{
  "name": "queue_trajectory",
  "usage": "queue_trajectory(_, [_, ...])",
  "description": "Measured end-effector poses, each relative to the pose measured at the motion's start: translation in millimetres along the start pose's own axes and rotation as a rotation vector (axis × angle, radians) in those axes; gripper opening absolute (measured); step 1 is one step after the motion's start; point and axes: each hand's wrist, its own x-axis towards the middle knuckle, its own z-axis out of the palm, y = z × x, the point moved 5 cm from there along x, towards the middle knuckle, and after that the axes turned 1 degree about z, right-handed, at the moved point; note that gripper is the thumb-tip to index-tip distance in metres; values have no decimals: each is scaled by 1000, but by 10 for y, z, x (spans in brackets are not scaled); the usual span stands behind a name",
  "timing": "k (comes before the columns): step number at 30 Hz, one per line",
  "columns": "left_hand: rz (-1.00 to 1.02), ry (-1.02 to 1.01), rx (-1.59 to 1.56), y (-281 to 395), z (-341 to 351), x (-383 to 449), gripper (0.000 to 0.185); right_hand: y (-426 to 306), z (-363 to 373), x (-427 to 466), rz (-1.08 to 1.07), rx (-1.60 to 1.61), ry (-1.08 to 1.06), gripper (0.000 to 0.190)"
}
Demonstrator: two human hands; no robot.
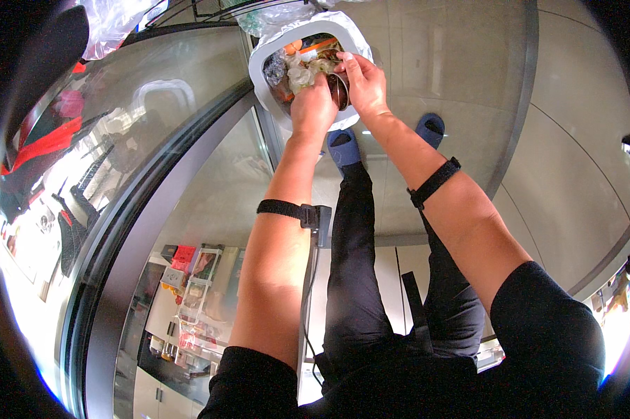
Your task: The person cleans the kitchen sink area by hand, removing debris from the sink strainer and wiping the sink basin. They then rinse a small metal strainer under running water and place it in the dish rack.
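Observation:
A trash bin [259,86] with a pale grey rim and a white liner [364,39] stands at the top of the head view. Crumpled plastic, whitish scraps and orange bits [294,47] fill it. My left hand [314,107] grips a small round vessel [340,93] with a thin shiny rim, tilted over the bin's mouth. Its inside looks dark reddish-brown; whether it is a cup or a strainer is unclear. Right beside it, my right hand [366,84] has bent fingers above the vessel's far side. Whether they pinch anything cannot be made out.
A glass panel with a dark frame [152,183] runs along the left. Clear plastic bags [278,18] and a black wire rack [210,15] sit behind the bin. Blue slippers [343,149] are on the tiled floor close to it. A cable [307,314] hangs along my left arm.

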Motion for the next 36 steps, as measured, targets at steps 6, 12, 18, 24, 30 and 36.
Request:
queue_trajectory(6, [146, 198, -70, -203, -139, -44, 33, 61, -108, 80, 118, 215, 120, 39])
queue_trajectory(12, [-370, -52, -869, -459, 100, 16, 20, 19, -85, 63, 68, 232, 119, 40])
queue_trajectory(18, [-377, -265, -792, -246, 158, 16, 21, -49, -11, -16, 4, -39, 119, 41])
queue_trajectory(24, [34, 5, -66, -88, 42, 54, 20, -54, -60, -45, -8, -152, 205, 41])
queue_trajectory(30, [151, 257, 74, -191, -159, -103, 24, -49, -151, 0, -60, -145, 302, 45])
queue_trajectory(36, [-138, 171, 111, -426, -101, -51, 39, -24, -184, -28, 33, -62, 266, 42])
